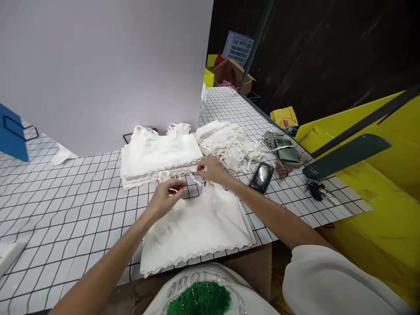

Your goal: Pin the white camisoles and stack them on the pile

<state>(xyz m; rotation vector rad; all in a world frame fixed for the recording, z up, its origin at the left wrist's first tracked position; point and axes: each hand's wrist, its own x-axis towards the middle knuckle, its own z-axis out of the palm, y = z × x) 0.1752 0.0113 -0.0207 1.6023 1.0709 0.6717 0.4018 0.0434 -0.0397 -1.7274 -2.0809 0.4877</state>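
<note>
A white camisole-like top [197, 227] with a wavy hem and thin straps lies flat on others at the table's near edge, hem towards me. Over its upper left side, my left hand [166, 197] is closed in a pinch, thumb and forefinger close together; what they hold, if anything, is too small to tell. My right hand [211, 168] pinches a thin white strap [196, 178] at the upper right of the same top. Just beyond both hands is a second stack of white tops [160, 153], wavy hems facing me.
A loose heap of white pieces [229, 142] lies right of the far stack. Further right are a black glossy case [261, 177], a green phone [286, 150], keys [318, 190] and a dark green long object [346, 156]. A pale panel [105, 70] rises behind the grid-patterned table [82, 197].
</note>
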